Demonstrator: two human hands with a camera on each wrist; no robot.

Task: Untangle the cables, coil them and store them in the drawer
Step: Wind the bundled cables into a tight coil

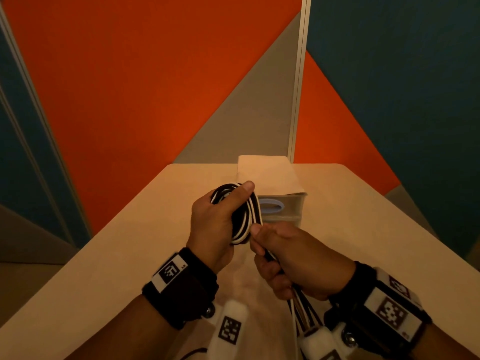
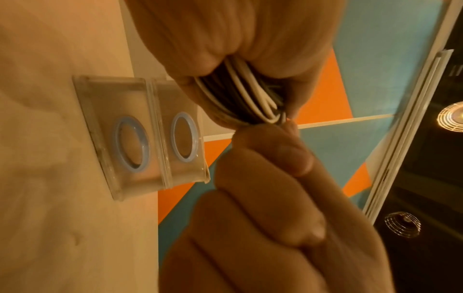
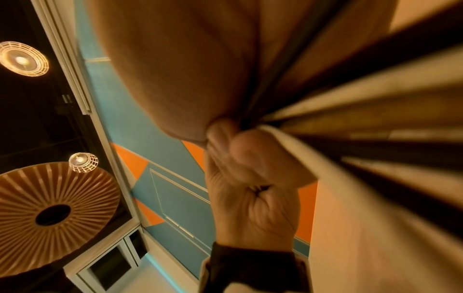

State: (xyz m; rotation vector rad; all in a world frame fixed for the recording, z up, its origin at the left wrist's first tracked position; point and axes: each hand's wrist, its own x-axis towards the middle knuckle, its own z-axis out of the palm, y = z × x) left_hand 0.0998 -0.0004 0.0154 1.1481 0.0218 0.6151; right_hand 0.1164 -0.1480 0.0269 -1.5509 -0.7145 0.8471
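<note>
A coil of black and white cables is held upright above the table, and my left hand grips it with the thumb over its top. In the left wrist view the coil's loops are squeezed between the curled fingers. Just right of the coil, my right hand is closed round the loose strands, which hang down toward me. These strands run past the right wrist camera as blurred streaks. The clear drawer unit, with blue ring handles, stands behind the hands, and both its drawers are pushed in.
The beige table stretches to both sides of the hands. A white flat top covers the drawer unit near the far edge. Orange, grey and teal wall panels close off the back and sides.
</note>
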